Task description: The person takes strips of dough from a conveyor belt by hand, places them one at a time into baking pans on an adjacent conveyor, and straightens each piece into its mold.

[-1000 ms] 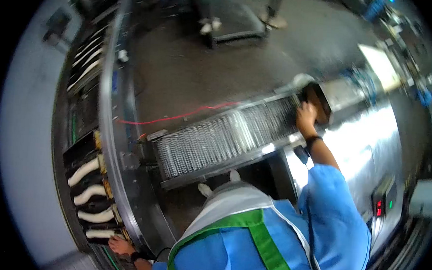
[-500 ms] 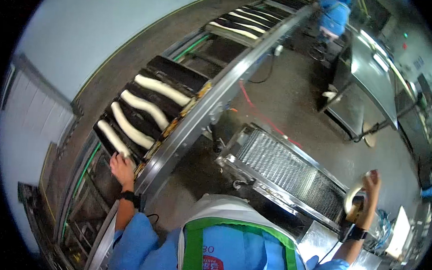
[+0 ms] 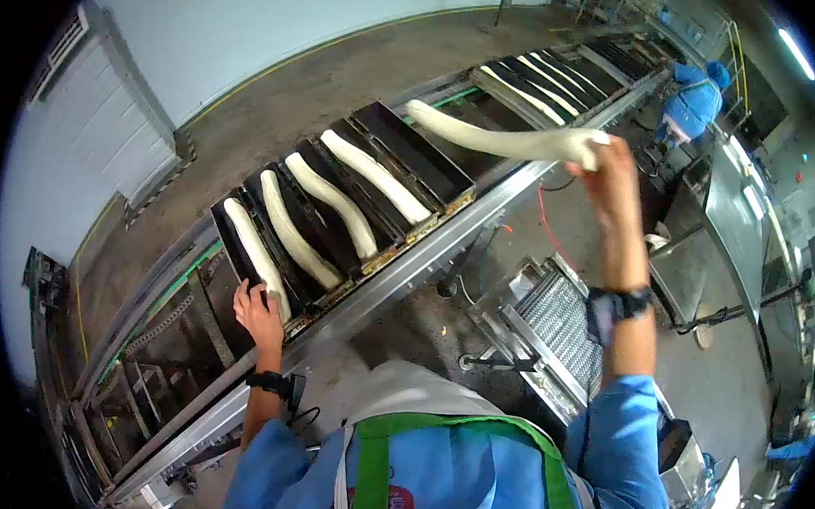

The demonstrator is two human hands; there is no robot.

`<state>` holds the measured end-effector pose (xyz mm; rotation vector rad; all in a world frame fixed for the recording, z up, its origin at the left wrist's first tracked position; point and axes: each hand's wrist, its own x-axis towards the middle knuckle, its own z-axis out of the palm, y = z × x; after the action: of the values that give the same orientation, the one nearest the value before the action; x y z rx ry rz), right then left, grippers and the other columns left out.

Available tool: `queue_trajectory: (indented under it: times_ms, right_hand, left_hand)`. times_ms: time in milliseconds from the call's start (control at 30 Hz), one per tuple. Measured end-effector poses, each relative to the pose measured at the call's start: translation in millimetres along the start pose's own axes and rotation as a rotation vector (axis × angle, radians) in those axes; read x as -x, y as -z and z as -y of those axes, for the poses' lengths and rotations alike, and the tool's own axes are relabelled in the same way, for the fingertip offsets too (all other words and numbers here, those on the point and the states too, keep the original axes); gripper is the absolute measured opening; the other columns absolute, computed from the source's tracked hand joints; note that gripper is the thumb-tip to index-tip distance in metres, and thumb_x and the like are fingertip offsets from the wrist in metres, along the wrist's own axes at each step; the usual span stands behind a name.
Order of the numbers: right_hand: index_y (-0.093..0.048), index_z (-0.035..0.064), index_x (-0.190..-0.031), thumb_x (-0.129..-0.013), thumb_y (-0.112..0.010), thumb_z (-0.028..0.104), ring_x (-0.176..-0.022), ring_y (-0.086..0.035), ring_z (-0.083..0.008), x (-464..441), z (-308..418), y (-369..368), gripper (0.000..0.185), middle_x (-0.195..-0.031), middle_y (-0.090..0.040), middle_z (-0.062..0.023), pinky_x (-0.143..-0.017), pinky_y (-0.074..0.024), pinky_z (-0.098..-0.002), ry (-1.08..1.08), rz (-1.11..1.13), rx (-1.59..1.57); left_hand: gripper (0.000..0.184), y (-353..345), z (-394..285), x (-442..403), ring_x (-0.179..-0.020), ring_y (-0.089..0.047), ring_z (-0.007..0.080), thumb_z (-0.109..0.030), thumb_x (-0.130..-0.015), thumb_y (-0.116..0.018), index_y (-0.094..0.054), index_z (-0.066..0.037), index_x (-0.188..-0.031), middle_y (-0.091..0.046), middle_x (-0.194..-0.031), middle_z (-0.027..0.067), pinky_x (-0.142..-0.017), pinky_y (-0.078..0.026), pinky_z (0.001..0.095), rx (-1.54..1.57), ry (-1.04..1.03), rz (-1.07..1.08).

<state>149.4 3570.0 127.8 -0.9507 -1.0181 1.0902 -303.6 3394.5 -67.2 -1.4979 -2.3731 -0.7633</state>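
Observation:
My right hand (image 3: 605, 173) grips one end of a long white dough strip (image 3: 487, 141), which stretches leftward in the air above the conveyor. My left hand (image 3: 259, 316) has its fingers spread at the near end of the leftmost dough strip (image 3: 253, 246), at the edge of a dark tray. Three more strips lie in separate dark troughs beside it: one (image 3: 293, 235), another (image 3: 332, 195) and a third (image 3: 375, 176). To their right is a trough (image 3: 413, 153) with no dough in it.
The conveyor's metal rail (image 3: 378, 285) runs diagonally, with more dough strips (image 3: 536, 86) farther along. A mesh belt (image 3: 561, 322) stands at the right, beyond it a metal table (image 3: 736, 226). A co-worker in blue (image 3: 694, 104) is at the far right. A red hose (image 3: 549, 227) lies on the floor.
My right hand has lifted the dough strip off the mesh belt's end and carried it up and left over the conveyor. The view has turned; my left hand stays at the leftmost strip.

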Motion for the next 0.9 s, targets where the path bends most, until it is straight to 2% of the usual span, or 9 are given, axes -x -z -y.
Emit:
queue_trajectory:
  times_ms: [33, 100, 133, 200, 333, 433, 633, 767, 900]
  right_hand:
    - [-0.043, 0.0015, -0.092, -0.077, -0.049, 0.010, -0.075, -0.054, -0.0176, -10.0, -26.9, -15.8, 0.018, -0.088, -0.051, -0.0096, -0.057, -0.0506, -0.0271, -0.043, 0.045, -0.090]
    - [-0.037, 0.0022, -0.108, -0.075, -0.053, 0.016, -0.093, -0.046, -0.0223, -44.2, -127.1, -3.1, 0.039, -0.107, -0.042, -0.0126, -0.079, -0.0436, -0.0338, -0.182, 0.346, -0.031]
    - [-0.029, 0.0061, -0.120, -0.074, -0.055, 0.019, -0.106, -0.038, -0.0259, -35.0, -133.4, -6.3, 0.054, -0.118, -0.034, -0.0148, -0.091, -0.0330, -0.0356, -0.196, 0.599, 0.607]
    - [-0.024, 0.0112, -0.126, -0.076, -0.052, 0.022, -0.120, -0.021, -0.0291, -24.4, -186.8, 11.3, 0.058, -0.129, -0.023, -0.0149, -0.097, -0.0212, -0.0359, -0.169, 0.808, 1.161]
    - [-0.035, 0.0118, -0.121, -0.073, -0.056, 0.017, -0.110, -0.033, -0.0317, 11.4, -199.2, 66.1, 0.052, -0.121, -0.033, -0.0172, -0.092, -0.0277, -0.0363, -0.144, 0.681, 0.929]
    - [-0.042, 0.0062, -0.113, -0.075, -0.053, 0.018, -0.113, -0.033, -0.0272, 37.7, -184.6, 126.3, 0.041, -0.118, -0.040, -0.0141, -0.094, -0.0259, -0.0334, -0.235, 0.598, 1.169]
    - [-0.049, 0.0049, -0.104, -0.074, -0.058, 0.018, -0.094, -0.049, -0.0224, 76.4, -214.3, 295.3, 0.034, -0.104, -0.052, -0.0129, -0.079, -0.0395, -0.0304, -0.371, 0.280, 1.181]
    - [-0.052, 0.0031, -0.102, -0.072, -0.059, 0.016, -0.089, -0.051, -0.0198, 98.9, -211.7, 341.1, 0.033, -0.097, -0.055, -0.0130, -0.073, -0.0407, -0.0287, -0.471, 0.126, 0.959]
    - [-0.052, 0.0063, -0.102, -0.076, -0.055, 0.016, -0.084, -0.051, -0.0146, 102.5, -200.8, 348.2, 0.028, -0.090, -0.057, -0.0084, -0.066, -0.0420, -0.0261, -0.512, 0.058, 0.940]
  left_hand:
    - [0.021, -2.4, 0.9, 0.8, -0.110, -0.030, 0.0305, -0.008, -0.070, -0.049, -0.050, -0.007, -0.091, -0.038, -0.116, 0.0115, -0.088, -0.024, 0.0427, -0.003, 0.005, -0.002]
    - [0.021, -7.5, 2.7, 3.4, -0.111, -0.029, 0.0307, -0.009, -0.070, -0.050, -0.050, -0.007, -0.091, -0.038, -0.117, 0.0111, -0.089, -0.024, 0.0427, 0.010, 0.012, -0.020]
    - [0.023, -10.3, 5.2, 4.3, -0.112, -0.028, 0.0307, -0.009, -0.069, -0.050, -0.050, -0.009, -0.093, -0.037, -0.118, 0.0104, -0.089, -0.022, 0.0436, 0.014, 0.028, -0.023]
    - [0.022, -12.7, 4.6, 8.6, -0.113, -0.026, 0.0305, -0.010, -0.072, -0.050, -0.050, -0.009, -0.093, -0.035, -0.120, 0.0101, -0.089, -0.022, 0.0448, -0.013, 0.037, -0.003]
    - [0.025, -11.7, -15.7, -0.3, -0.113, -0.025, 0.0305, -0.011, -0.071, -0.051, -0.049, -0.010, -0.096, -0.034, -0.121, 0.0106, -0.089, -0.020, 0.0453, -0.068, 0.066, -0.027]
    - [0.029, -17.1, -52.8, -24.4, -0.108, -0.033, 0.0313, -0.012, -0.068, -0.054, -0.050, -0.011, -0.097, -0.039, -0.114, 0.0109, -0.086, -0.026, 0.0429, -0.002, -0.053, -0.086]
    - [0.025, -74.5, -186.3, -88.0, -0.110, -0.032, 0.0277, -0.018, -0.075, -0.052, -0.054, -0.018, -0.099, -0.043, -0.113, 0.0073, -0.089, -0.025, 0.0442, 0.081, -0.553, 0.442]
    - [0.028, -150.9, -258.4, -141.3, -0.104, -0.039, 0.0254, -0.012, -0.075, -0.045, -0.055, -0.021, -0.099, -0.048, -0.105, 0.0069, -0.086, -0.028, 0.0434, -0.044, -0.874, 0.406]
    - [0.034, -198.1, -295.8, -172.3, -0.103, -0.039, 0.0279, -0.023, -0.068, -0.057, -0.053, -0.028, -0.102, -0.046, -0.105, 0.0064, -0.083, -0.030, 0.0423, -0.296, -1.023, 0.795]
